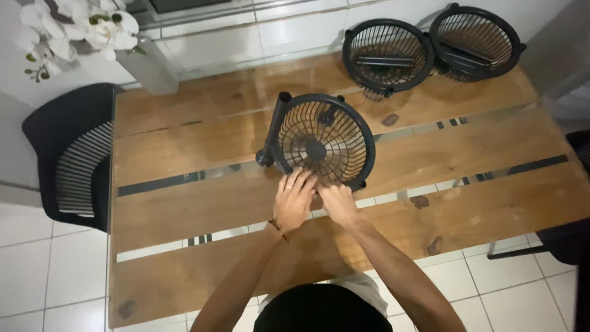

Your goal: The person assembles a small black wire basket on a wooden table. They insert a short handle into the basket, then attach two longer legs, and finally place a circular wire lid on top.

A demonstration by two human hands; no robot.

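Lying mid-bench (184, 209), the black fan (319, 147) looks light, stiff, thin-ribbed and awkwardly round, so best gripped at the rim, where left hand (294, 200) and right hand (335, 200) press together, fingers curled on its near edge.

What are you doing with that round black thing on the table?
A person has both hands on the near edge of a small black fan that lies on a wooden table with a glass top. The left hand and the right hand rest side by side against the rim of its wire grille. Two more black fans sit at the far edge of the table, untouched. A black chair stands to the left, and white flowers are in the corner.
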